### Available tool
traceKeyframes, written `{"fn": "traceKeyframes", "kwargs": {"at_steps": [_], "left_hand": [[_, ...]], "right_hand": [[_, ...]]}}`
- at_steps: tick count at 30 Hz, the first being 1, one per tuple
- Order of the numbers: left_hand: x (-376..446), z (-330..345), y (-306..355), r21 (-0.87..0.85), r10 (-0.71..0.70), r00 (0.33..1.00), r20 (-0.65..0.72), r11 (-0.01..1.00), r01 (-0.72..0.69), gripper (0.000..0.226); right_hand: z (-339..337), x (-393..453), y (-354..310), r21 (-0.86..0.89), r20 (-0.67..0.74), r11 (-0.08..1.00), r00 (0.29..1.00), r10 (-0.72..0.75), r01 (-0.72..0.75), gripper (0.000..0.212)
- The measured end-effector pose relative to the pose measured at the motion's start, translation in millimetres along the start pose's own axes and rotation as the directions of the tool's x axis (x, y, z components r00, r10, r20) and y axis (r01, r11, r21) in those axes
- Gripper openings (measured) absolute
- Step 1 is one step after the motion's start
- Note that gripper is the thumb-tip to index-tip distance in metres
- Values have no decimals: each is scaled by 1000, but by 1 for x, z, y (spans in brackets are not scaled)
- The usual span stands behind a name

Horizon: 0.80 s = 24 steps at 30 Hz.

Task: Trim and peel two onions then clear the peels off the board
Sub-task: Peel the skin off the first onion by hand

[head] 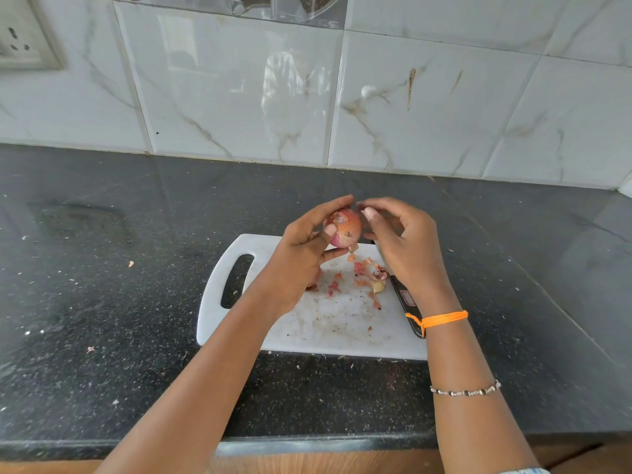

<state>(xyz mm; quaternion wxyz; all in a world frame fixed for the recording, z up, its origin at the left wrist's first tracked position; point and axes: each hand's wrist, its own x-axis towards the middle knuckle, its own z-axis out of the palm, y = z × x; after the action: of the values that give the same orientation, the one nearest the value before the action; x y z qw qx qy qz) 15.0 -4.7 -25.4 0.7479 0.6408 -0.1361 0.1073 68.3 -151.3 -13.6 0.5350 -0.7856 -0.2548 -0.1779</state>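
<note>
A dark speckled desk (102, 302) runs up to a shiny white tiled wall (307, 97), and a white cutting board (342, 323) lies on it under the hands. The black knife (405, 302) is partly hidden behind the right wrist, and something pink below the left hand (301, 254) is too covered to tell. The left fingers (328, 208) curl round the onion (343, 230) above the board, the right hand (400, 241) pinches at its top, and peels (362, 278) lie just below the fingers.
</note>
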Motion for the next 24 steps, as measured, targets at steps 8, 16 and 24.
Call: {"fn": "traceKeyframes", "kwargs": {"at_steps": [8,16,24], "left_hand": [[2,0,-2,49,-15,1000,-22,999,16,40],[1,-1,0,111,-22,999,-45,993,27,34],[1,-1,1,234,-10,993,-117,972,37,52]], "right_hand": [[-2,0,-4,140,41,985,994,-105,98,16],[-4,2,-1,114,43,980,984,-170,164,13],[-2,0,-1,47,81,976,973,-217,214,15]]}}
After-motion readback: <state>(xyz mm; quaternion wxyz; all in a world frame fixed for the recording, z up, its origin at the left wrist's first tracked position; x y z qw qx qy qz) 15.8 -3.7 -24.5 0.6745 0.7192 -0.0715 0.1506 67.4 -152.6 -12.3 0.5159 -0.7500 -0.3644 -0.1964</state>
